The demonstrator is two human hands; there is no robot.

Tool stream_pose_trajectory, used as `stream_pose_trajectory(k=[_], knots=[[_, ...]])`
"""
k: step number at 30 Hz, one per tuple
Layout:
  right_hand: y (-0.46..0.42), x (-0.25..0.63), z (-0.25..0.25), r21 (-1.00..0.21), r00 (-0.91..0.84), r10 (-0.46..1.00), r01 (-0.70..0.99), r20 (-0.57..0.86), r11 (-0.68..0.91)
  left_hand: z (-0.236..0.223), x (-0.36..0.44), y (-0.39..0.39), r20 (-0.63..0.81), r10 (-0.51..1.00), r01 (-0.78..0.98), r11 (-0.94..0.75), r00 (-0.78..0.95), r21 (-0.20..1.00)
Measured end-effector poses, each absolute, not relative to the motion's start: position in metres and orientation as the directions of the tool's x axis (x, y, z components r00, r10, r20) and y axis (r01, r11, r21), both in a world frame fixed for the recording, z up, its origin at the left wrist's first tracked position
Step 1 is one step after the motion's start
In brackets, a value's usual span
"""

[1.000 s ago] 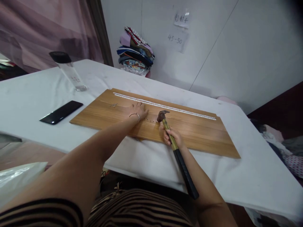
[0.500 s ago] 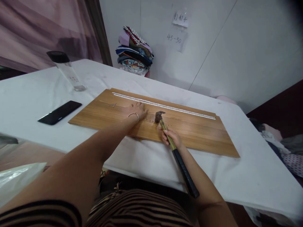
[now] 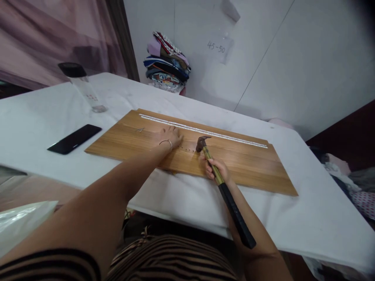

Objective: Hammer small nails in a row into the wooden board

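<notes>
A long wooden board [image 3: 240, 164] lies on the white-covered table [image 3: 35, 117]. My left hand [image 3: 171, 136], with a thin bracelet at the wrist, lies flat on the board with its fingers stretched out. My right hand [image 3: 218, 170] is closed round the brass neck of a hammer [image 3: 222, 187] with a black grip. The hammer head [image 3: 202, 142] hangs just above the board, right of a short row of small nails [image 3: 187, 148] near my left fingertips. A white strip [image 3: 205, 131] runs along the board's far edge.
A black phone [image 3: 74, 138] lies left of the board. A clear bottle with a black cap [image 3: 83, 88] stands behind it. Folded clothes [image 3: 166, 64] are stacked against the white wall. A plastic bag [image 3: 20, 222] shows at the lower left.
The hammer head came down towards the board half a second ago and has now lifted a little and shifted right. My left hand has stayed flat in place.
</notes>
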State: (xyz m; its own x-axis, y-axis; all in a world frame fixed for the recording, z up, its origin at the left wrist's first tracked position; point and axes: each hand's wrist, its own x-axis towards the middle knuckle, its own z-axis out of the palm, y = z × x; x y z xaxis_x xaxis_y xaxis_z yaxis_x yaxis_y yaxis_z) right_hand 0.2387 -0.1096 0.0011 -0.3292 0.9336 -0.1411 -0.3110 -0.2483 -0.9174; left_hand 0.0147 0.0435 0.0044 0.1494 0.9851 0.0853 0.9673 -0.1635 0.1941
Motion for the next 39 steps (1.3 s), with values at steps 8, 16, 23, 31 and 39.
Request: stream_pose_trajectory(k=[8, 16, 23, 31, 39], knots=[[-0.110, 0.233, -0.002, -0.923, -0.347, 0.931, -0.308, -0.117, -0.231, 0.002, 0.013, 0.045, 0.096, 0.984, 0.967, -0.168, 0.152, 0.192], [-0.112, 0.223, -0.003, -0.937, -0.379, 0.922, -0.289, -0.076, -0.196, 0.002, 0.013, 0.045, 0.099, 0.983, 0.967, -0.171, 0.155, 0.190], [-0.112, 0.224, -0.003, -0.937, -0.349, 0.934, -0.294, -0.078, -0.188, 0.004, 0.013, 0.043, 0.090, 0.984, 0.965, -0.169, 0.154, 0.202], [-0.109, 0.234, -0.004, -0.928, -0.344, 0.935, -0.312, -0.088, -0.203, 0.003, 0.014, 0.044, 0.096, 0.983, 0.970, -0.171, 0.156, 0.176], [-0.107, 0.240, -0.003, -0.915, -0.341, 0.929, -0.312, -0.146, -0.258, 0.002, 0.013, 0.045, 0.092, 0.984, 0.968, -0.168, 0.154, 0.184]])
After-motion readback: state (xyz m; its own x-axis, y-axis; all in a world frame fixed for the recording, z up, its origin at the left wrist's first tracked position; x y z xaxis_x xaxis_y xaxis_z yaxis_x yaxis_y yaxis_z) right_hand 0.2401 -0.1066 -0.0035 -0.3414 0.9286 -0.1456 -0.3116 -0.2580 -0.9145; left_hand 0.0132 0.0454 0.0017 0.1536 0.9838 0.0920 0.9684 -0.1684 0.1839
